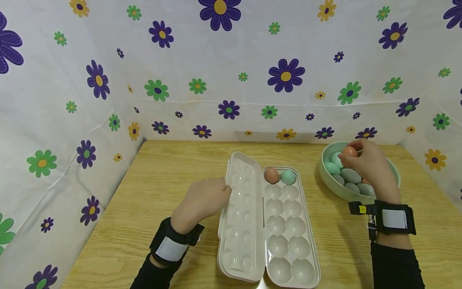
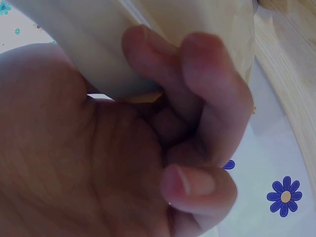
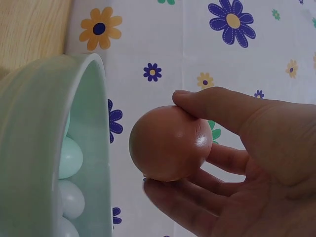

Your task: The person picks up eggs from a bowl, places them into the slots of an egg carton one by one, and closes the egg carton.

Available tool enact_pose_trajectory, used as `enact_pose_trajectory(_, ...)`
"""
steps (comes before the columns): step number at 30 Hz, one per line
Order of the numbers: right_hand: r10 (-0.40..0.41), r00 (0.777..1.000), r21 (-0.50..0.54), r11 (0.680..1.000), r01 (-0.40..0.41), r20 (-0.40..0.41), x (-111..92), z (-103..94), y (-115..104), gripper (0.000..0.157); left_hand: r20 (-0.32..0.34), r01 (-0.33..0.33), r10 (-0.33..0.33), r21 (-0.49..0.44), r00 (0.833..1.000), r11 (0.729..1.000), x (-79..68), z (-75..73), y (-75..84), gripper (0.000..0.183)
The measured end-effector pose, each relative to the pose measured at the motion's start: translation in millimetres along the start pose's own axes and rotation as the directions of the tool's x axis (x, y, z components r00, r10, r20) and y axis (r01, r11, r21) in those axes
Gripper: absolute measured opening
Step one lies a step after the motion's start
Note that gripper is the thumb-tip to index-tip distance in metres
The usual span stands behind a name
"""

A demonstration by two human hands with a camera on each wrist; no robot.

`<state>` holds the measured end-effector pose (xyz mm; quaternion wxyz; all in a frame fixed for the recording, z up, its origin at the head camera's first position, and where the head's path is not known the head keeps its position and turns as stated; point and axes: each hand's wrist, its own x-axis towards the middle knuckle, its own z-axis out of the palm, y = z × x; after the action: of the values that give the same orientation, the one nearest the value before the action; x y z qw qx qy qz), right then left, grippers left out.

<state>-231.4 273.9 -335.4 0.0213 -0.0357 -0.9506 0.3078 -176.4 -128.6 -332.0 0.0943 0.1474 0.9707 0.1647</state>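
Note:
My right hand (image 1: 368,162) pinches a brown egg (image 3: 170,143) between thumb and fingers, above the rim of a pale green bowl (image 1: 325,182). Inside the bowl lie several green eggs (image 1: 332,168) and grey eggs (image 1: 351,176). With curled fingers, my left hand (image 1: 203,198) grips the outer edge of the raised lid (image 1: 240,216) of a white egg carton (image 1: 314,257); the left wrist view shows those fingers (image 2: 217,84) close up. In the carton's far row sit a brown egg (image 1: 272,175) on the left and a green egg (image 1: 288,177) on the right. Its other cups hold nothing.
The carton stands in the middle of a wooden table (image 1: 173,168), with the bowl to its right near the back. A white cloth with printed flowers (image 1: 202,60) hangs behind the table and along both sides.

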Motion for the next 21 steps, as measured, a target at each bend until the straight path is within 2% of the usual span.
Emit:
enact_pose_trajectory(6,-0.017,1.000,-0.005,1.000,0.017,-0.021,-3,0.2,-4,0.063,0.005,0.006,-0.006,0.001,1.000,1.000,1.1,0.9,-0.7,0.036)
enact_pose_trajectory(21,-0.050,0.999,-0.025,0.998,0.050,0.004,-4,1.9,-15,0.060,-0.015,-0.017,0.018,0.021,1.000,1.000,0.1,1.2,-0.6,0.035)
